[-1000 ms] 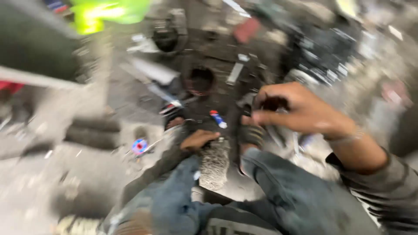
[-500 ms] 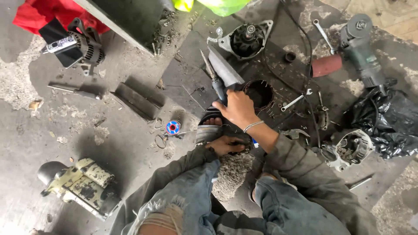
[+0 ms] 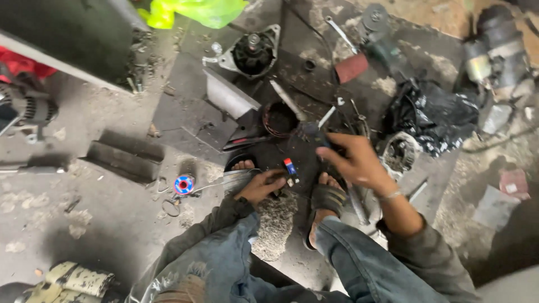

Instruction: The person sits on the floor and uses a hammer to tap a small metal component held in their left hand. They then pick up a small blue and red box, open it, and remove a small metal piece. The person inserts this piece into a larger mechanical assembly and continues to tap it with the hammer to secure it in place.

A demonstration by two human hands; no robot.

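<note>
I sit on the floor with both sandalled feet forward. My right hand (image 3: pixel 357 163) grips the dark handle of a screwdriver-like tool (image 3: pixel 313 133) whose pale shaft points up and left, past a round stator ring with copper windings (image 3: pixel 279 119). My left hand (image 3: pixel 261 187) lies low between my feet, fingers curled over a grey metal part (image 3: pixel 242 178). A small red and blue piece (image 3: pixel 289 166) lies just beyond its fingertips.
An alternator (image 3: pixel 252 53) and an angle grinder (image 3: pixel 382 39) lie at the back. A black plastic bag (image 3: pixel 432 115) and an open housing (image 3: pixel 400 152) sit to the right, metal angle bars (image 3: pixel 126 154) and a blue-red disc (image 3: pixel 183 184) to the left. A motor (image 3: pixel 73 278) is at the lower left.
The view has steadied after a blur. My right hand has moved right and nearer to me, off the stator ring, with the tool in it. My left hand has stayed on the metal part.
</note>
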